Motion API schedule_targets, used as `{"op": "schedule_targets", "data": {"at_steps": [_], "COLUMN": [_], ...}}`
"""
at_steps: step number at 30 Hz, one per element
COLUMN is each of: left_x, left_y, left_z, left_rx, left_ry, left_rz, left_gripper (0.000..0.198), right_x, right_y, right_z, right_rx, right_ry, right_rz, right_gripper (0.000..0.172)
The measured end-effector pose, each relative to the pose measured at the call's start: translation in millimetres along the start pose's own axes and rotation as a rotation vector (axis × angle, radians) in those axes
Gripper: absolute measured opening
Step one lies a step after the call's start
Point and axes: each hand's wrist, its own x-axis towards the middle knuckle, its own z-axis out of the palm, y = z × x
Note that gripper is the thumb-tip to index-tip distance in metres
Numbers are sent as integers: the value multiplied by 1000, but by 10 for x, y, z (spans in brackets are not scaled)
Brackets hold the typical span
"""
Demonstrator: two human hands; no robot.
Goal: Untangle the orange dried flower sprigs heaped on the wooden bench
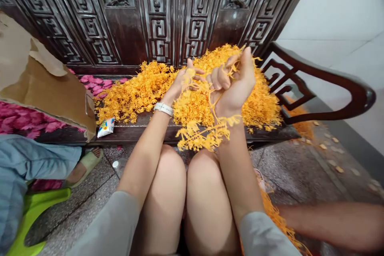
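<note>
My right hand [235, 82] is closed, fingers curled round thin stems of an orange artificial flower sprig [207, 134]. Its blossoms dangle in front of my wrist, and loose strands stick out past the fingertips. To its left, my left hand [184, 80], with a white band on the wrist, has its fingers stretched out and apart. Part of an orange strand crosses in front of that palm; whether the fingers touch it I cannot tell. Behind and beneath both hands lies a big heap of orange artificial flowers [264, 108] on a dark wooden bench [141, 132].
A torn cardboard box [51, 92] and pink flowers [33, 122] occupy the bench's left. A small white packet [106, 127] lies by its front edge. The carved armrest [339, 76] bounds the right. Another person's leg [39, 158] and a forearm [336, 224] are close by.
</note>
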Motion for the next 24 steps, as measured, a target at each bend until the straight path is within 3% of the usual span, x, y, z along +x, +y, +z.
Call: {"op": "schedule_targets", "data": {"at_steps": [3,7,9,12,15,18,21,24], "left_x": [-93,-198,-193,-135,-94,-79,-2,114], "left_y": [265,476,479,421,387,394,334,101], "left_z": [-56,-29,25,116,206,256,176,-78], "left_rx": [-79,-65,-69,-83,-73,-33,38,73], "left_ry": [-120,-54,1,153,251,318,376,507], "left_rz": [-74,17,68,160,232,274,292,228], "left_gripper": [79,59,45,37,36,30,21,13], "right_x": [61,116,140,163,154,134,130,103], "right_y": [67,111,140,230,373,527,604,458], "right_z": [-77,-198,-253,-290,-266,-240,-250,-255], "right_rx": [48,-21,-71,-97,-144,-199,-238,-240], "right_ry": [237,330,284,155,6,-147,-189,-181], "right_rz": [-177,-336,-346,-196,-29,9,-12,-88], "right_gripper": [61,55,45,30,49,55,56,56]}}
